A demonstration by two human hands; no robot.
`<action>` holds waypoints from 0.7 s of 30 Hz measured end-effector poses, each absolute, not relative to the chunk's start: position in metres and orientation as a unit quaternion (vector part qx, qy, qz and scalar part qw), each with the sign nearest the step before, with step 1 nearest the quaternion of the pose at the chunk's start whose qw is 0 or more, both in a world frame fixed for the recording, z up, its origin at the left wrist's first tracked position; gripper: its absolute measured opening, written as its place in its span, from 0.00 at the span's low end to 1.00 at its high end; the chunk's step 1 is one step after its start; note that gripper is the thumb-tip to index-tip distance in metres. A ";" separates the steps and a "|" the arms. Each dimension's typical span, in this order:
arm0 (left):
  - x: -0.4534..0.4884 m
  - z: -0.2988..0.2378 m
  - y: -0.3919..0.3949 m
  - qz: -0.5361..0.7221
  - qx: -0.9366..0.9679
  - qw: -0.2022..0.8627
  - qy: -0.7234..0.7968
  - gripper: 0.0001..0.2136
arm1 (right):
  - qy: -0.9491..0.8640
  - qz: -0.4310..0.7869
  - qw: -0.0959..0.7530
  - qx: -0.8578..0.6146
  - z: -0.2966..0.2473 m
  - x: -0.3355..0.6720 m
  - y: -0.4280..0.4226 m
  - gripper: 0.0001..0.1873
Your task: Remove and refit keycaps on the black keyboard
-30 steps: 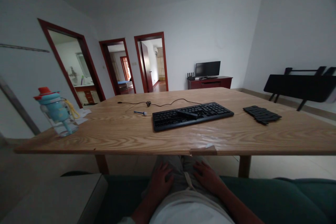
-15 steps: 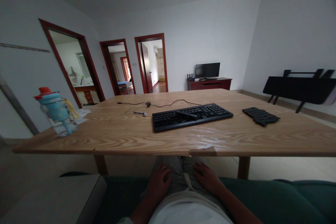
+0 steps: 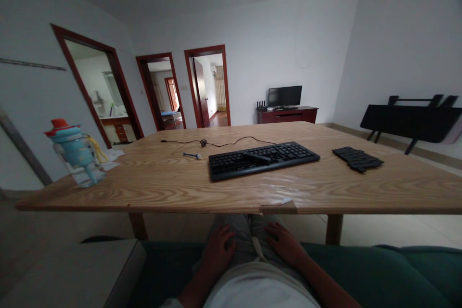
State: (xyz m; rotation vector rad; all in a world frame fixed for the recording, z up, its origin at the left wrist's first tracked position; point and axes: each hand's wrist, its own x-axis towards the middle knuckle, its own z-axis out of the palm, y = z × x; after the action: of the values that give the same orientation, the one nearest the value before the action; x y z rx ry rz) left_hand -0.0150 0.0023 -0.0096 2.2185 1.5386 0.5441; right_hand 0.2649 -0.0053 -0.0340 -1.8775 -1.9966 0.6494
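Head view: left hand [image 3: 219, 244] and right hand [image 3: 282, 240] rest on the thighs [image 3: 238, 226], loosely spread, apparently empty; beyond them, the wired keyboard [image 3: 279, 156] lies flat, presumably for easy reach.

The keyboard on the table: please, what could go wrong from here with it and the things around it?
A black strip lies slanted across the keyboard, so it might slide off if the keyboard is tilted. The cable has a small tangle, which could catch or tighten if pulled. The bottle stands near the left end of the table; a knock could perhaps tip it over.
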 end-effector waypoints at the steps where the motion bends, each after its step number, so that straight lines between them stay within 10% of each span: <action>1: -0.015 -0.009 0.002 0.193 0.792 0.192 0.547 0.20 | -0.700 0.223 0.161 -0.659 -0.034 0.264 -0.006 0.29; 21: -0.005 0.010 -0.001 0.068 0.804 0.123 0.577 0.20 | -0.718 0.103 0.088 -0.682 -0.011 0.245 -0.011 0.23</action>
State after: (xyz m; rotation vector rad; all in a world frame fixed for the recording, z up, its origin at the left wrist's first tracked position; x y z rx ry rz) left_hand -0.0048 -0.0010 0.0095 2.3465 1.6843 0.1996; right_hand 0.2453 -0.0110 -0.0112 -2.0306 -2.1381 0.3072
